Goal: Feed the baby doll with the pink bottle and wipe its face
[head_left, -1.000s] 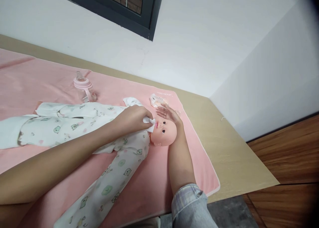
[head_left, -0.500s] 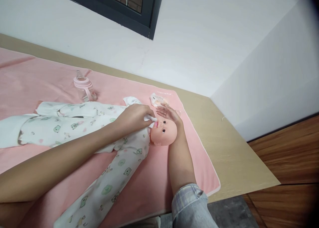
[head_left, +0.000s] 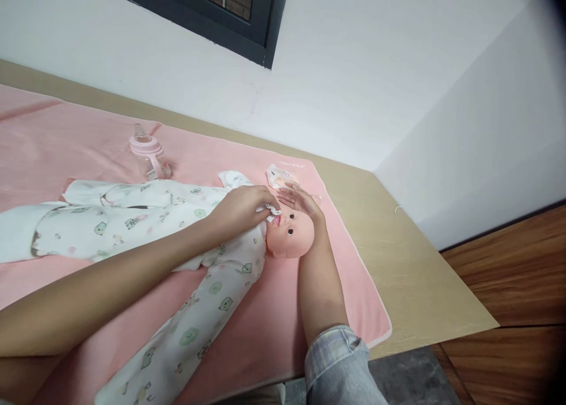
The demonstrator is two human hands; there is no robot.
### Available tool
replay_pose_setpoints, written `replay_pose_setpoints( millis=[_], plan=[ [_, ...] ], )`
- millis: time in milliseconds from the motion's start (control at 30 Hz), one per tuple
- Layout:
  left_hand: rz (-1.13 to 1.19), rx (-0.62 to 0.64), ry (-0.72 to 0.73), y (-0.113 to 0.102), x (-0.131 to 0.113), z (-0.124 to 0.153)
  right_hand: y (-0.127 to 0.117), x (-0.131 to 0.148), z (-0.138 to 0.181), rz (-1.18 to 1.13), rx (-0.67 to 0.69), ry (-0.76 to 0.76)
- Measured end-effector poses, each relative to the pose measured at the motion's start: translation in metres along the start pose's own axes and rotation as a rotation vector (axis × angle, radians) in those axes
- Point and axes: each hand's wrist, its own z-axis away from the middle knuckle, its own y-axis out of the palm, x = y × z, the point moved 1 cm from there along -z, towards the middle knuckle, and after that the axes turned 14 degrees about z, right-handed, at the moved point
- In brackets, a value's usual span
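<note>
A baby doll [head_left: 297, 240] lies on its back in white pyjamas [head_left: 177, 219] printed with green and pink figures, its bald head to the right. My left hand [head_left: 241, 207] pinches a crumpled white tissue [head_left: 273, 212] at the doll's mouth, touching its face. Around the far side of the head rests my right hand [head_left: 303, 201], fingers stretched out and palm turned up, with the wrist alongside the crown. A small clear wrapper [head_left: 277, 175] with something pale in it lies just past the right fingertips; its contents are hard to make out.
Beneath the doll spreads a pink blanket [head_left: 283, 310] on a light wooden table [head_left: 398, 275]. A baby bottle [head_left: 148, 151] with a pink collar and handle stands beyond the doll's legs. A white wall [head_left: 336, 86] with a dark-framed window [head_left: 265, 45] borders the far side.
My left hand and the tissue have shifted slightly at the doll's mouth, and the tissue now shows more folded. My right hand, the doll and the bottle have stayed in place.
</note>
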Motion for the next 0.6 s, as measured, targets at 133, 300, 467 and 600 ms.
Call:
replay_pose_setpoints(
  millis=[133,300,467,600],
  plan=[
    [0.009,-0.026,0.003,-0.0012,0.0003,-0.0013,0.0004,-0.0005,0.0000,0.009,-0.012,0.010],
    [0.108,-0.036,0.036,-0.0068,-0.0017,0.0009,0.0009,-0.0006,0.0007,0.005,-0.010,0.013],
    [0.187,0.044,0.005,-0.0047,-0.0047,0.0023,0.0033,0.0036,0.0031,0.002,-0.024,0.019],
    [0.159,0.077,-0.007,-0.0008,-0.0065,0.0020,0.0041,0.0043,0.0030,-0.003,-0.014,0.017]
  ],
)
